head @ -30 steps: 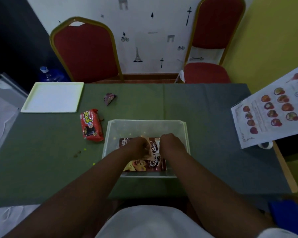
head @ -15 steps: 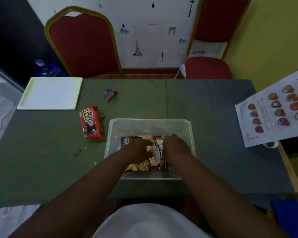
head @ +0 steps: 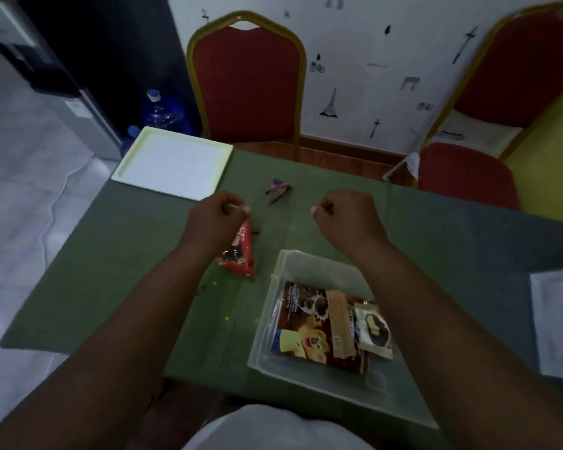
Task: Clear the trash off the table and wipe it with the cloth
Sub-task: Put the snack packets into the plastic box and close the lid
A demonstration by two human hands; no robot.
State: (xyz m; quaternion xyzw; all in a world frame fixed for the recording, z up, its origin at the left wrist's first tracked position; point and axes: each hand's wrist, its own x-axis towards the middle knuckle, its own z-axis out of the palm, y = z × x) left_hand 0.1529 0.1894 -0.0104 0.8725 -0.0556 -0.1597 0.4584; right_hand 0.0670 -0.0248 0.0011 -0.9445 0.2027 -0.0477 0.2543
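My left hand [head: 216,219] hangs with curled fingers over the top end of a red snack wrapper [head: 239,258] lying on the green table [head: 121,254]. No wrapper shows between its fingers. My right hand [head: 345,219] is a fist above the table and holds nothing. A crumpled purple wrapper [head: 277,192] lies between and just beyond both hands. The clear plastic bin [head: 309,263] near the front edge holds a brown snack pack [head: 306,336], a tan strip [head: 338,323] and a white packet [head: 372,329]. Small crumbs [head: 225,318] dot the table left of the bin. No cloth is in view.
A white tray [head: 173,164] sits at the table's far left corner. A printed menu sheet [head: 558,323] lies at the right edge. Two red chairs [head: 247,89] [head: 468,177] stand behind the table, and a water bottle [head: 161,112] is on the floor.
Both hands have come out of the bin, leaving the packets inside, and moved forward over the table. My view has swung to the left.
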